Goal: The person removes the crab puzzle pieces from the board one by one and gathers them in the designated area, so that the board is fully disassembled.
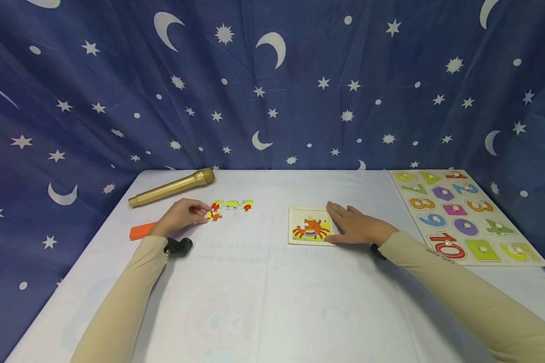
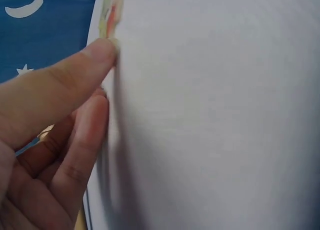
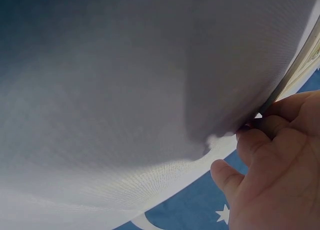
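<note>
My left hand pinches a red and yellow jigsaw piece between thumb and fingertips, close over the table. Right behind it lie several more jigsaw pieces in a row, yellow with red and blue patches. In the left wrist view, coloured edges of pieces show past the thumb tip. A square wooden puzzle tray with a partly filled red crab picture lies to the right. My right hand rests at its right side, fingers stretched to the far corner and thumb at the near corner.
A gold toy microphone lies at the back left. An orange block sits beside the left wrist. On the right is a large number and shape board, partly under the right sleeve. A starry blue curtain hangs behind the white table.
</note>
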Motion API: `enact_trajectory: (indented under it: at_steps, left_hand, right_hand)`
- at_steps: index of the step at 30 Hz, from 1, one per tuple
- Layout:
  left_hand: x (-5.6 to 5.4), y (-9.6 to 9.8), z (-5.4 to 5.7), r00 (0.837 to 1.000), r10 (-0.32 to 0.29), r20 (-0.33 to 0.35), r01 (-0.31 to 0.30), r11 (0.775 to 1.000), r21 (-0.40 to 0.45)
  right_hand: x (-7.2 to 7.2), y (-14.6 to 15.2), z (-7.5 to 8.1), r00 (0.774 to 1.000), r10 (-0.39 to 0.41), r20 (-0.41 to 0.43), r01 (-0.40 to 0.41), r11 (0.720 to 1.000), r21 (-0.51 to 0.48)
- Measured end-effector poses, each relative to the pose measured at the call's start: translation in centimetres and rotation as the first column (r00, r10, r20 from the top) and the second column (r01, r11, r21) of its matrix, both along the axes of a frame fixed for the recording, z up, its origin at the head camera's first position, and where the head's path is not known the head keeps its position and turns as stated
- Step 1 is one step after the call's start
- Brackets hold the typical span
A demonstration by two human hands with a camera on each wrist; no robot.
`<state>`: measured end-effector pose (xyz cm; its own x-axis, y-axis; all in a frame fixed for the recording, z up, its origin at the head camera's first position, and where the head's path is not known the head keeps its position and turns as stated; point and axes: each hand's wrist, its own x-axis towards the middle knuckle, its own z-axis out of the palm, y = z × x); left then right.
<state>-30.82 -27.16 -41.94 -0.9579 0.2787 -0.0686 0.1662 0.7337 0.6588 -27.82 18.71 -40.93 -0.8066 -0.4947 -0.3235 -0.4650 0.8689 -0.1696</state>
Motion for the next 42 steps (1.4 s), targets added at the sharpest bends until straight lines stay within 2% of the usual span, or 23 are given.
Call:
enact_trajectory:
  at_steps: [5,9,16,21,24,29,35,42]
  left_hand:
    - [0.1,0.5,0.7,1.0,-0.017,-0.026,0.017,1.0,0.014]
    - [0.2,1.7,1.6,0.997,-0.054,-0.062,0.056,0.998,0.039]
    - [-0.2,5.2,2.1,0.984,-0.134,-0.121,0.139,0.99,0.036]
    - [-0.6,8.5,2.0,0.963,-0.222,-0.153,0.23,0.972,0.043]
    - [-0.7,10.8,2.0,0.952,-0.27,-0.142,0.279,0.959,0.046]
    - [-0.8,14.5,2.2,0.945,-0.318,-0.076,0.321,0.946,0.037]
    - [-0.8,18.3,2.3,0.918,-0.396,-0.038,0.395,0.918,-0.033]
    - [-1.1,21.6,1.3,0.887,-0.462,-0.005,0.46,0.885,-0.073]
  right_hand:
    - [0.1,0.0,0.1,1.0,0.006,-0.007,-0.006,1.0,-0.003]
    - [0.2,0.0,0.1,1.0,0.008,-0.012,-0.008,1.0,-0.003]
    - [0.1,0.0,0.0,1.0,0.006,-0.01,-0.006,1.0,-0.003]
    - [0.1,-0.1,0.0,1.0,-0.002,-0.006,0.002,1.0,-0.001]
    - [0.1,-0.1,0.0,1.0,0.003,-0.008,-0.003,1.0,-0.002]
    - [0.1,0.0,0.0,1.0,0.011,-0.01,-0.011,1.0,-0.006]
    - [0.0,0.1,-0.1,1.0,0.007,-0.007,-0.007,1.0,0.007]
    - [-0.1,-0.1,-0.1,1.0,-0.005,0.003,0.005,1.0,0.024]
